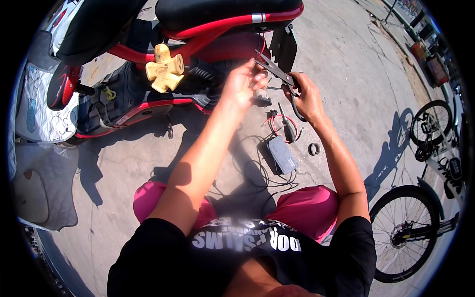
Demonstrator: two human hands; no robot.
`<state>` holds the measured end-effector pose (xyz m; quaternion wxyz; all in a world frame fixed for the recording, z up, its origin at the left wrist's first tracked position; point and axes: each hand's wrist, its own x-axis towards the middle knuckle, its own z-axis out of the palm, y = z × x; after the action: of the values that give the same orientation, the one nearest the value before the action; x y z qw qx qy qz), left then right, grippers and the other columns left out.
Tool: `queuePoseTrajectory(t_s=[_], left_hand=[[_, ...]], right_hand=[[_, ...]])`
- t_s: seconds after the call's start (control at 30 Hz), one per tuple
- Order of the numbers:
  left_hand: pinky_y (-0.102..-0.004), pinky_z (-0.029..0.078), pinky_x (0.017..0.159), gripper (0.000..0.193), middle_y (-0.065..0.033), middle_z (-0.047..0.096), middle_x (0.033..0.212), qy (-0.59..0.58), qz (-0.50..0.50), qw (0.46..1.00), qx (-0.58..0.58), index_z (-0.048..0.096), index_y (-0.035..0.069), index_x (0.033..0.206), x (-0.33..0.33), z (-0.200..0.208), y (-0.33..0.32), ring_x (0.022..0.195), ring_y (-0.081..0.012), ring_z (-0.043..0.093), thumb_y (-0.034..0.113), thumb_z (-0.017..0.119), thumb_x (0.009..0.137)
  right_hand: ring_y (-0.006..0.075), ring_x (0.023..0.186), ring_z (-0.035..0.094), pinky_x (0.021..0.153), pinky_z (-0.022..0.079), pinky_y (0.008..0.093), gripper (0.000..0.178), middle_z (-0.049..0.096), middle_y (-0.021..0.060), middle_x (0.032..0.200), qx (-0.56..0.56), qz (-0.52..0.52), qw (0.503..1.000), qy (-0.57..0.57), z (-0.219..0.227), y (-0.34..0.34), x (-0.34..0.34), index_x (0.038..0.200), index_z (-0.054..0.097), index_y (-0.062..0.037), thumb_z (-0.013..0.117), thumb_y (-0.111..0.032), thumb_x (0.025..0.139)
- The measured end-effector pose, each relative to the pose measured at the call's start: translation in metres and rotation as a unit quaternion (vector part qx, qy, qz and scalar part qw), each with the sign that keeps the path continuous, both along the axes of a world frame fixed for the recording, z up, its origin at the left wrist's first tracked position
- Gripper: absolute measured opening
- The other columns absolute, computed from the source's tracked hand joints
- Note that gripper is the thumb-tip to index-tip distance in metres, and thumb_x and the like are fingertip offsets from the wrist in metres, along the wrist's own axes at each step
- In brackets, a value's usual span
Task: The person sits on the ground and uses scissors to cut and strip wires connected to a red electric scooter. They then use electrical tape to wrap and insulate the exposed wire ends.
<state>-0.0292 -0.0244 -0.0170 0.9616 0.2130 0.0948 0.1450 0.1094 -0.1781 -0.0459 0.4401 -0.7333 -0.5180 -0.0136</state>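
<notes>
My right hand (308,96) grips a pair of scissors (277,71) with black handles. Their blades, apart, point up and left past the fingertips of my left hand (242,84). A thin red wire (262,40) hangs from beneath the scooter's seat down to those fingertips, which are pinched together on it; the wire's end is too small to make out. Just under my left hand is a black plug-like connector (262,101). Beside it on the ground lie a screwdriver (288,129) with a dark handle and a loop of red cable (273,129).
A red and black electric scooter (217,29) stands ahead, a yellow knob-shaped piece (165,68) on it. Between my knees and the scooter lie a grey charger box (282,155) with black cables and a roll of black tape (314,148). A bicycle (405,232) stands at right.
</notes>
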Motion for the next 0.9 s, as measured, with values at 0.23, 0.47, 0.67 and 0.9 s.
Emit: queuePoseTrajectory(t_s=[0.23, 0.47, 0.67, 0.9], left_hand=[[-0.0215, 0.029, 0.041, 0.016, -0.0041, 0.047, 0.072, 0.008, 0.022, 0.997, 0.080, 0.055, 0.008, 0.102, -0.004, 0.003, 0.001, 0.058, -0.0127, 0.043, 0.021, 0.046, 0.097], [-0.0223, 0.030, 0.044, 0.014, -0.0047, 0.048, 0.072, 0.042, 0.069, 0.989, 0.122, 0.055, 0.006, 0.100, -0.002, 0.012, -0.006, 0.056, -0.0125, 0.042, 0.015, 0.044, 0.096], [-0.0221, 0.030, 0.045, 0.017, -0.0052, 0.049, 0.072, 0.054, 0.039, 0.994, 0.090, 0.053, 0.004, 0.095, -0.003, 0.011, 0.000, 0.056, -0.0139, 0.042, 0.017, 0.043, 0.096], [-0.0215, 0.029, 0.045, 0.018, -0.0051, 0.048, 0.071, 0.036, 0.012, 0.995, 0.088, 0.052, 0.003, 0.091, -0.003, 0.007, 0.000, 0.055, -0.0130, 0.041, 0.018, 0.043, 0.097]], right_hand=[[0.0309, 0.081, 0.061, 0.067, 0.050, 0.0394, 0.037, 0.061, 0.0122, 0.089, 0.011, -0.015, 0.982, -0.187, 0.021, 0.008, 0.008, 0.110, 0.059, -0.0058, 0.072, -0.017, 0.077], [0.0304, 0.075, 0.061, 0.061, 0.049, 0.0396, 0.042, 0.060, 0.0099, 0.086, 0.044, -0.024, 0.963, -0.263, 0.034, 0.012, 0.012, 0.111, 0.058, -0.0094, 0.076, -0.021, 0.075], [0.0320, 0.071, 0.061, 0.062, 0.050, 0.0399, 0.043, 0.059, 0.0114, 0.084, 0.036, 0.001, 0.981, -0.191, 0.027, 0.015, 0.011, 0.112, 0.059, -0.0077, 0.075, -0.020, 0.074], [0.0299, 0.075, 0.063, 0.064, 0.051, 0.0390, 0.043, 0.061, 0.0098, 0.086, 0.048, 0.007, 0.992, -0.118, 0.007, 0.016, 0.001, 0.114, 0.058, -0.0086, 0.075, -0.024, 0.077]])
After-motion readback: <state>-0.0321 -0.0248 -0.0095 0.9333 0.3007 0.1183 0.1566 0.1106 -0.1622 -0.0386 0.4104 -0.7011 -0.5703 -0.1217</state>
